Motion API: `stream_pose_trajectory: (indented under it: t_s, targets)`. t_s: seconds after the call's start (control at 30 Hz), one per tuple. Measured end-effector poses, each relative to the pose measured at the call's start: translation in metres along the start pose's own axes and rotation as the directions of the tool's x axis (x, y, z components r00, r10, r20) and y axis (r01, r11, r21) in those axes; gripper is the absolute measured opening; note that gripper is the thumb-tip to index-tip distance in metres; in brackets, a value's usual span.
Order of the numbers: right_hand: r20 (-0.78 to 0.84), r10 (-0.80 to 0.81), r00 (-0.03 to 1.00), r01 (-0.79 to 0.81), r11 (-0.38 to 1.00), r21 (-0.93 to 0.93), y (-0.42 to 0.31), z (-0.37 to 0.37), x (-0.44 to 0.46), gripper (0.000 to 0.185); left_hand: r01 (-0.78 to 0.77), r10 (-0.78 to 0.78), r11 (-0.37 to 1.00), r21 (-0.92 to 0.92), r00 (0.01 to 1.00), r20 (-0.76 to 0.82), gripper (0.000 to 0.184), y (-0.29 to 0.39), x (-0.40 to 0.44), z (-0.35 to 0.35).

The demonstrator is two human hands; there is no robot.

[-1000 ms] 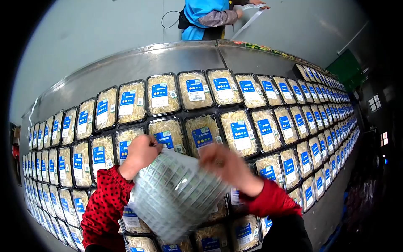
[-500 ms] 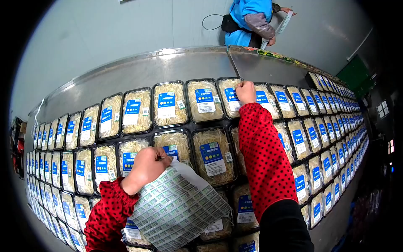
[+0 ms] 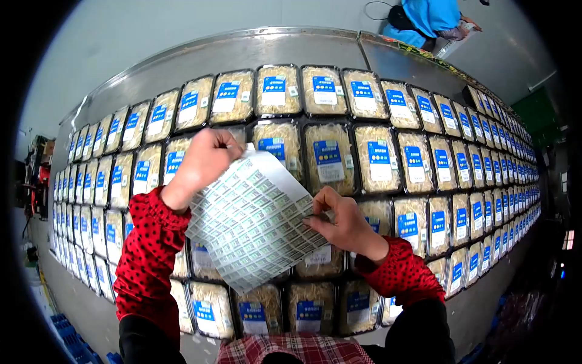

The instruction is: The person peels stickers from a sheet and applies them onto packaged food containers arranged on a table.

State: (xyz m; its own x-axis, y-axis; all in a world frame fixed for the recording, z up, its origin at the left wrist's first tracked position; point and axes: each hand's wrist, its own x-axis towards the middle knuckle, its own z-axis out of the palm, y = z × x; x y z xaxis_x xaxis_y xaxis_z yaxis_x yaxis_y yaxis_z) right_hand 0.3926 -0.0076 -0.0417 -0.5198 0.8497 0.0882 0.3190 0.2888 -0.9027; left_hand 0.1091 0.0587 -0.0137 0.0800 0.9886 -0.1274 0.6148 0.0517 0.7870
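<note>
A thin, flexible sheet (image 3: 254,224) hangs slightly toward 7 o'clock from the middle of the view, slanted, its face ruled into rows of small green-and-grey printed labels, with a smooth blank white strip along its upper edge. The left hand (image 3: 206,161) pinches its corner at 11 o'clock between thumb and curled fingers. The right hand (image 3: 345,224) is at the sheet's 3 o'clock edge, thumb and forefinger close together; I cannot tell whether that grip pinches the sheet, a label or neither.

Beneath lie rows of black, round-cornered trays (image 3: 377,161) packed with pale, stringy strands, each bearing a blue-and-white label. They spread across a dull grey metal worktop (image 3: 230,51). The red sleeves (image 3: 151,242) are black-dotted and gathered at the wrists; plaid cloth (image 3: 291,350) shows at 6 o'clock.

The sheet and hands cover several trays wholly or partly, and the small print is illegible. At 1 o'clock, a co-worker in blue (image 3: 433,17) is cut off by the frame, holding a pale strip (image 3: 453,45). The outermost trays shrink into lens distortion, and the far 4 o'clock side is dark.
</note>
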Motion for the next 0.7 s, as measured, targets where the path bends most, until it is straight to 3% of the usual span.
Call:
stream_pose_trajectory:
  t_s: [0.03,0.07,0.1,0.13,0.17,0.23,0.33,0.43,0.47,0.53,0.57,0.6,0.67,0.7]
  targets:
    - [-0.015,-0.073,0.997,0.074,0.997,0.021,-0.014,0.007,-0.013,0.017,0.003,-0.005,1.0,-0.029,0.999,-0.048,0.014,0.009,-0.02,-0.009]
    - [-0.024,-0.146,0.989,0.147,0.988,0.045,-0.029,0.013,-0.026,0.017,0.023,-0.003,0.988,0.152,0.992,-0.13,0.017,0.022,-0.044,-0.021]
    - [0.052,-0.216,0.975,0.215,0.976,0.03,-0.047,0.018,-0.041,0.015,-0.103,0.197,0.93,0.352,0.95,-0.243,0.024,0.044,-0.08,-0.029]
    - [0.036,-0.434,0.9,0.434,0.901,0.031,-0.067,0.026,-0.05,0.014,-0.367,0.576,0.702,0.61,0.797,-0.183,0.034,0.062,-0.113,-0.044]
    - [0.07,-0.482,0.873,0.474,0.874,0.107,-0.081,0.035,-0.063,0.014,-0.471,0.646,0.592,0.653,0.762,-0.036,0.037,0.096,-0.149,-0.055]
    - [0.132,-0.561,0.818,0.511,0.812,0.284,-0.102,0.057,-0.084,0.014,-0.633,0.619,0.525,0.569,0.743,0.255,0.041,0.114,-0.216,-0.053]
    - [0.201,-0.625,0.755,0.521,0.757,0.396,-0.124,0.076,-0.106,0.015,-0.711,0.54,0.572,0.408,0.702,0.465,0.028,0.109,-0.262,-0.039]
    - [0.234,-0.666,0.708,0.479,0.697,0.534,-0.134,0.095,-0.123,0.017,-0.677,0.5,0.654,0.338,0.722,0.479,0.021,0.097,-0.29,-0.042]
    - [0.237,-0.672,0.701,0.485,0.694,0.532,-0.137,0.101,-0.129,0.017,-0.619,0.499,0.735,0.276,0.77,0.398,0.02,0.096,-0.298,-0.038]
    - [0.276,-0.671,0.688,0.445,0.691,0.57,-0.142,0.115,-0.139,0.018,-0.579,0.463,0.795,0.181,0.772,0.436,0.021,0.091,-0.306,-0.042]
    - [0.278,-0.684,0.674,0.456,0.682,0.573,-0.145,0.122,-0.143,0.018,-0.587,0.514,0.809,0.036,0.736,0.441,0.015,0.078,-0.312,-0.039]
    - [0.351,-0.581,0.734,0.342,0.763,0.549,-0.149,0.125,-0.149,0.019,-0.566,0.526,0.821,-0.078,0.694,0.491,0.011,0.066,-0.316,-0.036]
    - [0.489,-0.376,0.787,0.129,0.876,0.465,-0.151,0.135,-0.162,0.023,-0.513,0.493,0.853,-0.1,0.727,0.477,0.012,0.045,-0.335,-0.027]
    - [0.44,-0.338,0.832,0.118,0.882,0.456,-0.153,0.144,-0.174,0.024,-0.47,0.464,0.875,-0.118,0.742,0.484,0.012,0.039,-0.348,-0.021]
